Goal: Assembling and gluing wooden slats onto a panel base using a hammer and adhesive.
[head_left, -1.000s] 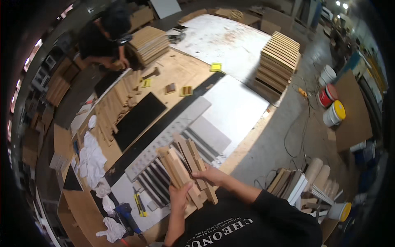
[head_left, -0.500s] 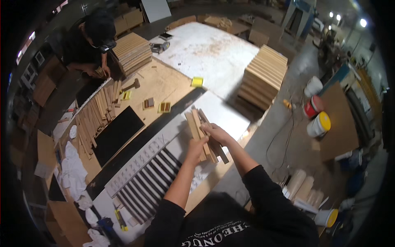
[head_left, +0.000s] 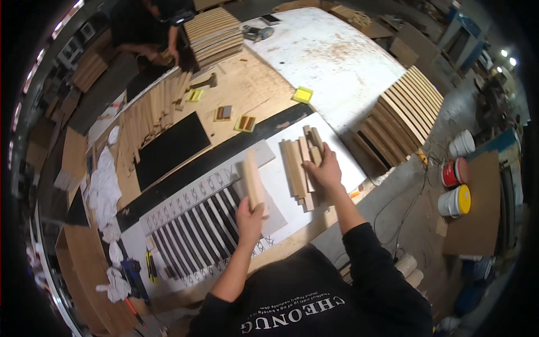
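A single wooden slat [head_left: 254, 181] is gripped in the closed left hand [head_left: 250, 216], above the white slatted panel [head_left: 197, 224]. The right hand [head_left: 323, 171] is pressed flat on the slat bundle [head_left: 300, 165] on the workbench [head_left: 342, 163], fingers loosely curled.

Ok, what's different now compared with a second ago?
The bundle of wooden slats both hands held has split: the left hand lifted one slat away, while the right hand presses the remaining slats flat on the white board. The slotted panel looks unchanged.
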Tool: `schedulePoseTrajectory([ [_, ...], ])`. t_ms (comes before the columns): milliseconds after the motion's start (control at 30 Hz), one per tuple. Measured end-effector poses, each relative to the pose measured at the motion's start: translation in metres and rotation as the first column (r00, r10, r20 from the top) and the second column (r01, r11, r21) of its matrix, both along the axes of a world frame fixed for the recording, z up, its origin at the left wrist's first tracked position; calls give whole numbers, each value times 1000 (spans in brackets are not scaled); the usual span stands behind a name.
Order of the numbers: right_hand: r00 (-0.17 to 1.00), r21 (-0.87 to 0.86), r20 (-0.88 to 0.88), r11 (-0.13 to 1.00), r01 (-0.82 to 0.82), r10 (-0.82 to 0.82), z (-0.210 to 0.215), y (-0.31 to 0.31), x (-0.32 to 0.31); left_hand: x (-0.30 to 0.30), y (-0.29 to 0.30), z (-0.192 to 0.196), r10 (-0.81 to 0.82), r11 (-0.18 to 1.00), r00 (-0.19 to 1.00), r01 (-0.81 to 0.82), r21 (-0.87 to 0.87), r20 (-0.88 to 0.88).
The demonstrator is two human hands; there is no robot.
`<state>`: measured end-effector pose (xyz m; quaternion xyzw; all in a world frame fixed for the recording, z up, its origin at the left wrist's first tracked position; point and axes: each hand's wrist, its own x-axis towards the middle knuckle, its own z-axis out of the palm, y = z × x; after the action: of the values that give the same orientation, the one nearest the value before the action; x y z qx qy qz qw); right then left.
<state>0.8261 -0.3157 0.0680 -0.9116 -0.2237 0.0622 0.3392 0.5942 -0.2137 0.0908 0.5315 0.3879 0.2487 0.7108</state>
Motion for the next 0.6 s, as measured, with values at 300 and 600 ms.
schedulePoseTrajectory([
  [300, 991, 199, -126, 980, -15, 41, -3, -11, 39, -104, -18, -48, 387, 902, 849, -268, 339, -359],
  [600, 616, 591, -699, 779, 211, 363, 42, -10, -31, -129, -8, -18, 438, 889, 808, -322, 327, -393],
])
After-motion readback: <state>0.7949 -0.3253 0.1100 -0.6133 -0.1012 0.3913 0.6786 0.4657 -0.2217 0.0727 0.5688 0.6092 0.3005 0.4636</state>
